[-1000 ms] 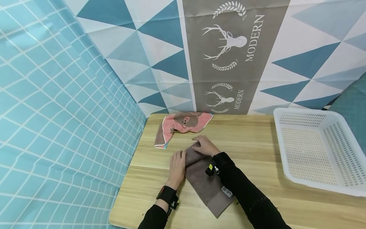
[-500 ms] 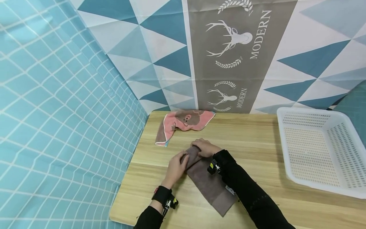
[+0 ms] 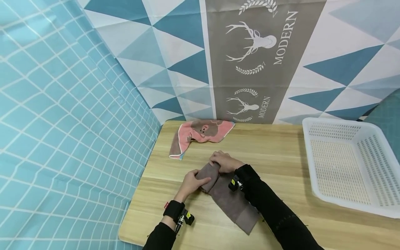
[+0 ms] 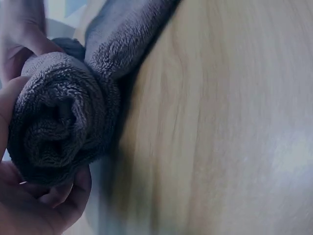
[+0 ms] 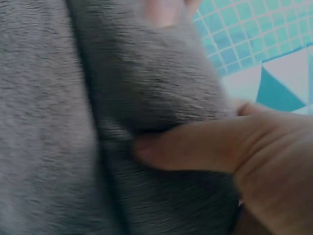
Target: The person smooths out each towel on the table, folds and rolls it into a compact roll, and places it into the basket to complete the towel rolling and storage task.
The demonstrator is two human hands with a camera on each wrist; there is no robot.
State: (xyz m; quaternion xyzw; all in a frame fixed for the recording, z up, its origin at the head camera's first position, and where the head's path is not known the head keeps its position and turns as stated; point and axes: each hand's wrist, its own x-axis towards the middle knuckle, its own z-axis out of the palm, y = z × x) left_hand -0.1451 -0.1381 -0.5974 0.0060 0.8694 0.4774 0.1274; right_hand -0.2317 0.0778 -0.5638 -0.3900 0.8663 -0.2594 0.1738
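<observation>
**Partly rolled gray-brown towel (image 3: 223, 196), grasped at both ends of its roll**

The left hand (image 3: 191, 183) curls its fingers around the spiral end; the right hand (image 3: 224, 162) clasps the far end, thumb against the fabric. The flat length lies diagonally on the wooden surface (image 3: 272, 146). Beyond is a pink-and-brown cloth (image 3: 207, 131); a white basket (image 3: 343, 170) stands well to the right.

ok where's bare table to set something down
Bare tabletop lies between the right sleeve and white basket, and left of the left hand. Crowded: around the brown towel, gripped by that hand and the right hand; pink towel beyond.
</observation>
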